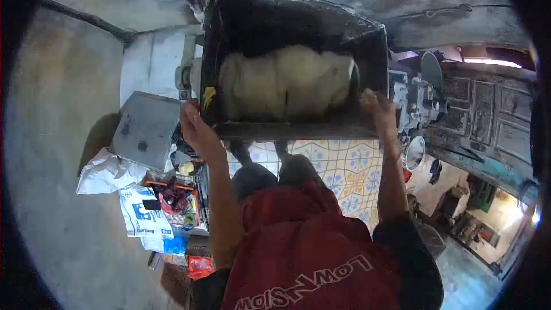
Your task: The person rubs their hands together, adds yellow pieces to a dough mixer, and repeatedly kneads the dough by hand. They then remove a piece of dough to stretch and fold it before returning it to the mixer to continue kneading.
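Observation:
A dark metal trough of a machine stands in front of me, its mouth facing me. Inside lies a thick, pale mass that looks like dough, stretched across most of its width and slightly blurred. My left hand is closed on the left front corner of the trough, with its fingers along the outer side. At the right front corner, my right hand is closed over the wall; its fingertips reach inside, look whitish and are a little smeared. A yellow scrap sticks to the left inner wall.
On the left are a grey board, a white sack, printed bags and a box of small items. Machine parts and a white bowl stand right of the trough. Patterned tiles cover the floor.

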Action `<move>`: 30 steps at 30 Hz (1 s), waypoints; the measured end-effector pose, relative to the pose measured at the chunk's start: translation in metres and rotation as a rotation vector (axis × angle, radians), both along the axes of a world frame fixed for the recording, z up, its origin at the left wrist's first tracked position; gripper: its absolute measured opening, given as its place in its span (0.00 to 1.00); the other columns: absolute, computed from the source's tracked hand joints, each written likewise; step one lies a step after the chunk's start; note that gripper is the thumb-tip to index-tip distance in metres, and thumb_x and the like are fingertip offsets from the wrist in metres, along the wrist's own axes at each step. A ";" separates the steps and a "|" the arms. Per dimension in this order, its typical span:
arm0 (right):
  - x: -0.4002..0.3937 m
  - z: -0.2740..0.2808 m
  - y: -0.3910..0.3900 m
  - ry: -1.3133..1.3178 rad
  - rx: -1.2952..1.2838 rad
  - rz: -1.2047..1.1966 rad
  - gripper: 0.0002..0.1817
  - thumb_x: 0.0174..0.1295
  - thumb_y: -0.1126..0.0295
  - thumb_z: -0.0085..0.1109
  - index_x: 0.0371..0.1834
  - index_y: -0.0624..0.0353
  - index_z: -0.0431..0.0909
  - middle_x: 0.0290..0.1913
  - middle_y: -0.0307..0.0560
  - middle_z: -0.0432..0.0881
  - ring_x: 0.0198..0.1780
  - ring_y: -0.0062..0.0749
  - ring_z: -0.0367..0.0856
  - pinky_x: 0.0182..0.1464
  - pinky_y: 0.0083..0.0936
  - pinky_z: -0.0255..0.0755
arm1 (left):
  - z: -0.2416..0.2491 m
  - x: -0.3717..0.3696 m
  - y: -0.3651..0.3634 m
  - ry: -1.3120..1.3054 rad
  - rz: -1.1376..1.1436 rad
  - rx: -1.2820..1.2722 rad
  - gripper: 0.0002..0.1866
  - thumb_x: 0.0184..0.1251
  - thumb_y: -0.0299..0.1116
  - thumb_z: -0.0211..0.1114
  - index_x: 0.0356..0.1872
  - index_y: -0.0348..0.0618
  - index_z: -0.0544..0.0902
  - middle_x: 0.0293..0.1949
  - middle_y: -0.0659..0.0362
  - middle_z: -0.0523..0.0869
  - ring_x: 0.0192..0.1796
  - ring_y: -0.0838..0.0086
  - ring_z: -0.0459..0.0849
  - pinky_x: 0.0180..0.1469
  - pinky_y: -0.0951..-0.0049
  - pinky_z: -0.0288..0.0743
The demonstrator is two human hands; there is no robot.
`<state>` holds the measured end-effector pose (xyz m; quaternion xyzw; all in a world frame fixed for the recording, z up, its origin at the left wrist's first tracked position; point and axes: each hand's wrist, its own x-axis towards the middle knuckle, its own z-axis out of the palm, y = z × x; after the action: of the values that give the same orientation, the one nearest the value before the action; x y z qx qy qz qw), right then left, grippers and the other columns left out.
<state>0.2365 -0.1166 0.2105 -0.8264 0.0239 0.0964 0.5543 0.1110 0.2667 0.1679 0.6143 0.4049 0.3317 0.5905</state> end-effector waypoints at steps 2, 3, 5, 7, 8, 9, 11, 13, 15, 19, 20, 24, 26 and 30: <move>0.003 0.008 0.011 -0.025 -0.435 0.092 0.19 0.65 0.59 0.56 0.48 0.64 0.79 0.42 0.50 0.85 0.39 0.43 0.84 0.44 0.32 0.77 | -0.003 0.001 0.000 -0.013 -0.020 0.130 0.23 0.73 0.44 0.52 0.45 0.27 0.76 0.41 0.49 0.82 0.43 0.66 0.77 0.50 0.65 0.69; 0.004 0.014 0.021 -0.038 -0.596 0.151 0.18 0.64 0.59 0.57 0.48 0.63 0.80 0.42 0.50 0.85 0.40 0.45 0.84 0.44 0.32 0.77 | 0.004 0.003 -0.001 0.045 0.000 0.157 0.22 0.73 0.43 0.51 0.45 0.27 0.77 0.41 0.49 0.82 0.42 0.66 0.77 0.50 0.65 0.70; 0.013 0.012 0.026 -0.067 -0.755 0.247 0.17 0.63 0.59 0.56 0.48 0.59 0.80 0.44 0.52 0.84 0.42 0.47 0.83 0.44 0.33 0.77 | 0.007 0.006 -0.001 0.093 0.035 0.139 0.21 0.73 0.42 0.52 0.45 0.27 0.77 0.41 0.49 0.82 0.42 0.66 0.77 0.49 0.66 0.70; 0.024 -0.016 0.020 -0.090 -0.753 0.321 0.17 0.63 0.59 0.56 0.49 0.57 0.79 0.47 0.54 0.82 0.44 0.46 0.83 0.45 0.34 0.76 | 0.004 0.007 -0.001 0.079 0.066 0.044 0.19 0.72 0.39 0.54 0.45 0.28 0.77 0.41 0.49 0.82 0.42 0.67 0.77 0.48 0.66 0.71; 0.031 -0.024 0.019 -0.172 -0.824 0.445 0.18 0.63 0.58 0.54 0.50 0.57 0.79 0.49 0.54 0.81 0.47 0.46 0.82 0.47 0.35 0.76 | 0.005 0.008 -0.003 0.074 0.087 0.046 0.18 0.72 0.38 0.55 0.45 0.28 0.77 0.41 0.49 0.82 0.42 0.67 0.78 0.48 0.67 0.71; 0.038 -0.031 0.021 -0.254 -0.892 0.571 0.19 0.64 0.57 0.53 0.51 0.58 0.78 0.51 0.53 0.80 0.49 0.46 0.81 0.48 0.35 0.76 | 0.007 0.010 -0.005 0.071 0.110 0.048 0.17 0.72 0.37 0.56 0.45 0.28 0.78 0.41 0.49 0.82 0.42 0.68 0.78 0.48 0.68 0.71; 0.049 -0.040 0.036 -0.394 -0.977 0.772 0.23 0.65 0.53 0.51 0.54 0.58 0.76 0.55 0.53 0.78 0.53 0.45 0.79 0.52 0.37 0.74 | 0.012 0.012 -0.007 0.087 0.136 0.058 0.17 0.71 0.36 0.58 0.45 0.28 0.78 0.41 0.50 0.82 0.43 0.69 0.78 0.48 0.70 0.71; 0.054 -0.053 0.066 -0.506 -1.012 0.918 0.26 0.65 0.50 0.49 0.57 0.59 0.74 0.58 0.52 0.75 0.59 0.44 0.75 0.57 0.37 0.71 | 0.015 0.012 -0.006 0.128 0.141 0.076 0.16 0.70 0.36 0.59 0.45 0.28 0.78 0.41 0.50 0.82 0.43 0.71 0.78 0.48 0.71 0.71; 0.062 -0.082 0.091 -0.413 -0.889 0.942 0.31 0.65 0.46 0.48 0.60 0.62 0.70 0.61 0.58 0.71 0.65 0.49 0.68 0.63 0.40 0.65 | 0.012 0.014 -0.008 0.070 0.167 0.084 0.19 0.71 0.41 0.57 0.44 0.30 0.79 0.39 0.52 0.83 0.41 0.72 0.78 0.46 0.70 0.72; 0.043 -0.122 0.112 -0.623 -1.033 0.987 0.37 0.64 0.43 0.48 0.63 0.67 0.64 0.63 0.67 0.66 0.67 0.55 0.62 0.66 0.44 0.60 | 0.000 0.010 -0.005 0.056 0.172 0.137 0.18 0.70 0.42 0.58 0.44 0.32 0.80 0.40 0.54 0.83 0.41 0.72 0.78 0.46 0.68 0.71; 0.038 -0.116 0.115 -0.593 -1.030 1.022 0.38 0.64 0.43 0.48 0.64 0.68 0.63 0.63 0.69 0.65 0.67 0.57 0.63 0.66 0.45 0.60 | -0.002 0.009 -0.004 0.025 0.186 0.138 0.18 0.70 0.41 0.58 0.44 0.32 0.80 0.40 0.54 0.83 0.41 0.72 0.78 0.47 0.68 0.71; 0.039 -0.086 0.101 -0.575 -0.919 1.057 0.30 0.67 0.54 0.45 0.64 0.65 0.63 0.64 0.60 0.67 0.66 0.53 0.64 0.68 0.45 0.57 | 0.012 0.010 -0.010 0.156 0.188 0.091 0.18 0.70 0.41 0.58 0.42 0.32 0.80 0.38 0.55 0.82 0.40 0.72 0.78 0.45 0.68 0.71; 0.061 -0.048 0.102 -0.263 -0.920 1.147 0.26 0.67 0.55 0.46 0.61 0.62 0.67 0.59 0.60 0.72 0.59 0.52 0.72 0.62 0.46 0.64 | -0.017 0.003 -0.003 0.030 0.169 0.185 0.18 0.70 0.41 0.58 0.40 0.31 0.79 0.35 0.54 0.82 0.38 0.70 0.78 0.43 0.68 0.71; 0.087 -0.033 0.040 -0.223 -0.945 0.973 0.21 0.67 0.55 0.48 0.55 0.55 0.75 0.50 0.56 0.79 0.49 0.48 0.80 0.52 0.42 0.72 | 0.009 0.009 -0.008 0.134 0.223 0.170 0.18 0.70 0.41 0.58 0.39 0.31 0.79 0.33 0.55 0.81 0.35 0.70 0.75 0.41 0.68 0.70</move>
<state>0.3236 -0.0763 0.1775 -0.9011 -0.3677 0.2280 0.0271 0.1200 0.2583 0.1766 0.6341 0.4794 0.3868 0.4675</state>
